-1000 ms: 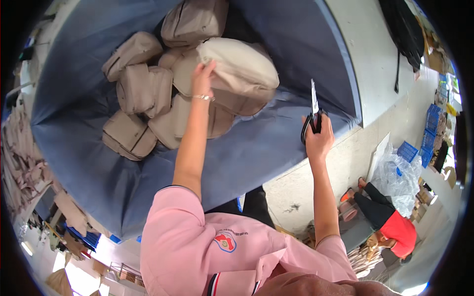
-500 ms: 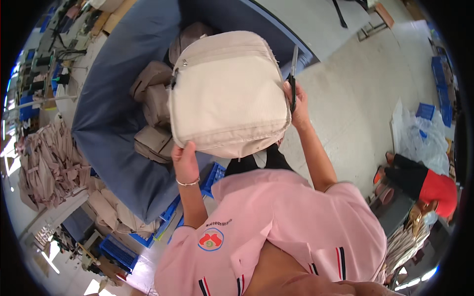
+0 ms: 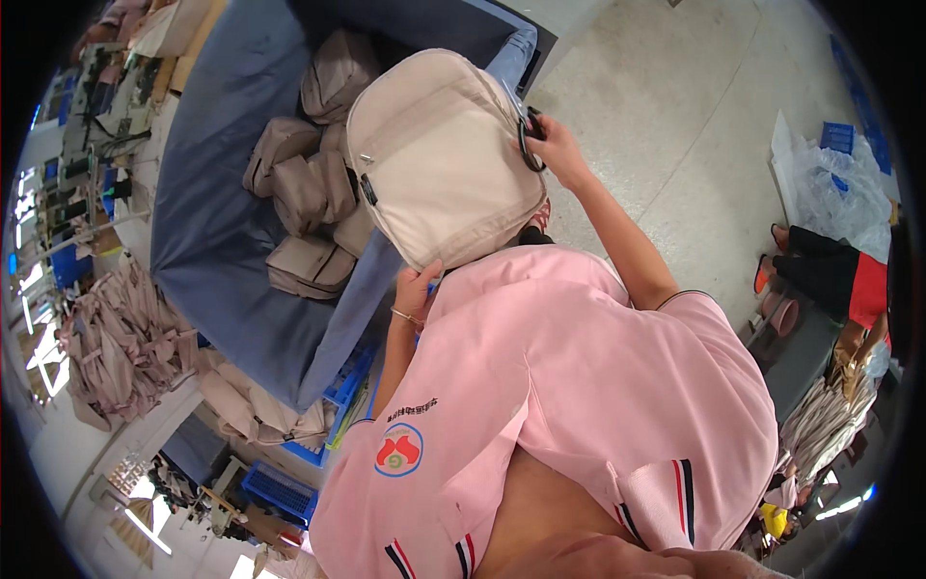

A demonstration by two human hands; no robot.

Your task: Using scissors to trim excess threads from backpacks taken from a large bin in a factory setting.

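A beige backpack (image 3: pixel 444 154) with zips is held up in front of me, over the near right rim of the bin. My left hand (image 3: pixel 417 289) grips its lower left corner, thumb on top. At the backpack's right edge, my right hand (image 3: pixel 558 152) is closed round the black handles of a pair of scissors (image 3: pixel 531 140), its fingers against the bag. The scissors' blades point away from me and are hard to make out against the bin's rim. Parts of the fingers of both hands are hidden.
A big blue fabric bin (image 3: pixel 207 222) at the left holds several smaller taupe bags (image 3: pixel 309 188). Beyond its left side hang beige straps or cloth pieces (image 3: pixel 125 338). At the right are clear plastic sheeting (image 3: pixel 834 203) and a person in black and red (image 3: pixel 858 280).
The backpack has shifted slightly left and tilted, its lower end nearer my body. Both hands moved with it, still gripping. My view has turned, showing more of the bags in the bin.
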